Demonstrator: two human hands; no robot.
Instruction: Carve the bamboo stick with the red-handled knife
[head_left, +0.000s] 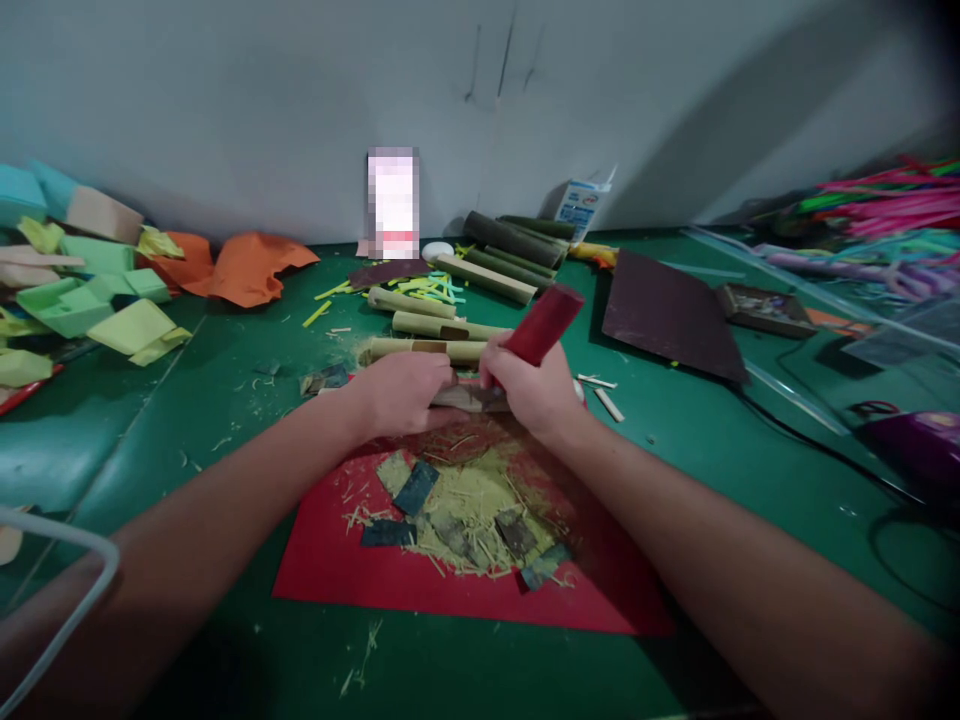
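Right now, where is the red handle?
In the head view, just right of centre, the red handle sits in the right hand, beside the left hand.

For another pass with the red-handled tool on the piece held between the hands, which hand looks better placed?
The right hand, most likely: it already grips the red-handled tool above the bamboo piece. The left hand is occupied holding that piece.

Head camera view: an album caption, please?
Left hand holding a bamboo-like piece, right hand gripping a red handle, over a red sheet strewn with shavings.
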